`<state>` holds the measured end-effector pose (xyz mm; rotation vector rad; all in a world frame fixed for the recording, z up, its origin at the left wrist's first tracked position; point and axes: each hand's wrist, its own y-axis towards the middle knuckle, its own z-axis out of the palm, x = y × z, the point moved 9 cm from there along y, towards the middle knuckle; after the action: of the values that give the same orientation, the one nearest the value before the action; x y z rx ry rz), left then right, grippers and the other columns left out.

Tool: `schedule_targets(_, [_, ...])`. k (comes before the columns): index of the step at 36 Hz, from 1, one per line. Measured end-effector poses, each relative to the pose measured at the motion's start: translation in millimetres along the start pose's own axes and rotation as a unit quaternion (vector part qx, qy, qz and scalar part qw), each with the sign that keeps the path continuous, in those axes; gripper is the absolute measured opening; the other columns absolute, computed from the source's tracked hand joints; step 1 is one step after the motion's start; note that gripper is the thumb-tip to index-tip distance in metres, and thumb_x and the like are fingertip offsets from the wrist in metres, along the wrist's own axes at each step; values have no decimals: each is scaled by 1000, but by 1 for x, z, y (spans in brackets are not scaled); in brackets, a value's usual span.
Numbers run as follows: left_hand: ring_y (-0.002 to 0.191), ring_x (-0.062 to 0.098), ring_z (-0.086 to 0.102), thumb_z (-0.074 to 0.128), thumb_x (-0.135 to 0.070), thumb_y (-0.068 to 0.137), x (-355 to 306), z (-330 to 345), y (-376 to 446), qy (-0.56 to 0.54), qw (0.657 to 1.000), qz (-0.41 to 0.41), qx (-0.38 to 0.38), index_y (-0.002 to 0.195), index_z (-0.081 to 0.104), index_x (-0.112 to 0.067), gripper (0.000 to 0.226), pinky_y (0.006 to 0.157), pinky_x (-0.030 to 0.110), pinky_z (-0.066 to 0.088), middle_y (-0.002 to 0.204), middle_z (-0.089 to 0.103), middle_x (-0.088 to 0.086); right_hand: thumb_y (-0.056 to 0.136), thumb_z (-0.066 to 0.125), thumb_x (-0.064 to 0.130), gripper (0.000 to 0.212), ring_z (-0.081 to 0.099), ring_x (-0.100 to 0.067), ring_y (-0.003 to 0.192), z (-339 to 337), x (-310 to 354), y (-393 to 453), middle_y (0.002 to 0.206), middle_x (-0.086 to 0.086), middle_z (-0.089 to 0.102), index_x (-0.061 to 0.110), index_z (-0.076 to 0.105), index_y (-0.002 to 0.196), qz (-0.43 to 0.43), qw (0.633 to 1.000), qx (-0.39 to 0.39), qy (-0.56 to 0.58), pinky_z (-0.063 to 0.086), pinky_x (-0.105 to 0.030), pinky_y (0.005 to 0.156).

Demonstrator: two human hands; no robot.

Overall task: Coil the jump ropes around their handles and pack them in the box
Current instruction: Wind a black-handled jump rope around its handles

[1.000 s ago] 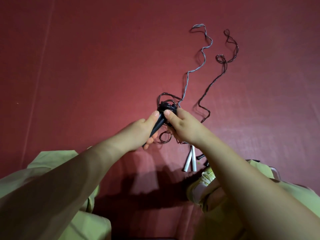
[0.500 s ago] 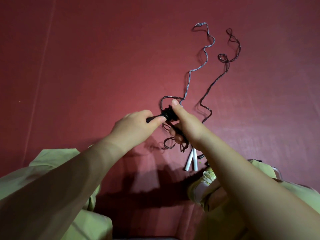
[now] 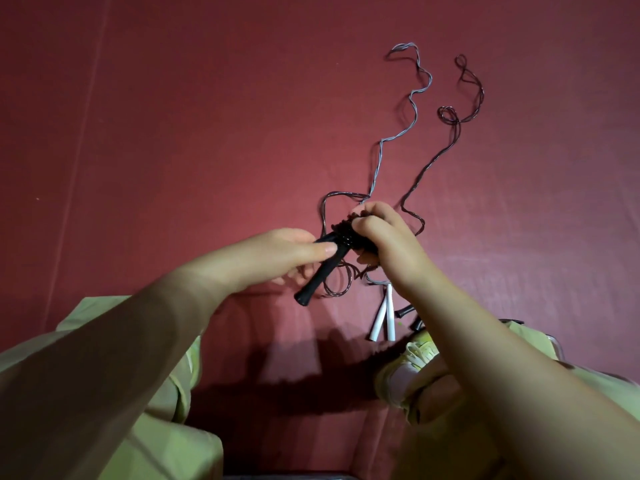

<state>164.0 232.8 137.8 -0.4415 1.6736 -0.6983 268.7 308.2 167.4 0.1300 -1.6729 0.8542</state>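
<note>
Black handles (image 3: 317,275) of one jump rope held mid-air over red floor mat (image 3: 173,133); left hand (image 3: 277,252) grips the shaft, thumb and fingers curled round it. Right hand (image 3: 379,233) pinches the dark cord (image 3: 429,168) against the wound coil (image 3: 346,232) at the handle top. Most of the dark cord lies loose on the mat, kinked. Grey cord (image 3: 379,157) crosses close by; its white handles (image 3: 382,318) lie on the mat near a shoe (image 3: 408,368). Box not in view. Risk: loose cords touch near the hands, so winding could drag the grey one in; kinks may snag; coil could slip off if the pinch relaxes.
</note>
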Motion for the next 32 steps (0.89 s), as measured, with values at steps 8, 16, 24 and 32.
schedule_targets(8, [86, 30, 66, 31, -76, 70, -3, 43, -26, -194, 943, -86, 258, 105, 65, -6, 86, 83, 42, 52, 90, 70, 12, 64, 40, 20, 34, 51, -3, 57, 5, 3, 3, 80, 3, 50, 20, 54, 96, -35, 996, 27, 77, 38, -14, 48])
schedule_targets(16, [48, 14, 42, 19, -76, 75, -4, 41, -25, -240, 937, -85, 237, 74, 48, -16, 66, 47, 24, 19, 54, 39, -4, 82, 54, 40, 27, 49, -18, 53, 11, 2, 3, 75, -9, 52, 20, 51, 100, -6, 998, 60, 26, 37, -33, 57])
schedule_targets(24, [46, 16, 46, 16, -71, 88, 19, 29, -9, -157, 971, -121, 136, 74, 49, -15, 67, 44, 25, 15, 52, 42, -3, 104, 40, 24, 21, 52, -9, 48, 13, -5, -3, 79, -2, 58, 16, 54, 91, 30, 994, 86, -54, 43, -22, 41])
schedule_targets(32, [41, 17, 50, 19, -60, 98, 28, 13, 3, 14, 994, -108, -10, 76, 54, -13, 62, 42, 21, 20, 45, 50, -4, 104, 42, 29, 24, 59, -10, 45, 11, -36, -1, 76, -4, 66, 10, 53, 92, 118, 983, 95, -106, 42, -20, 39])
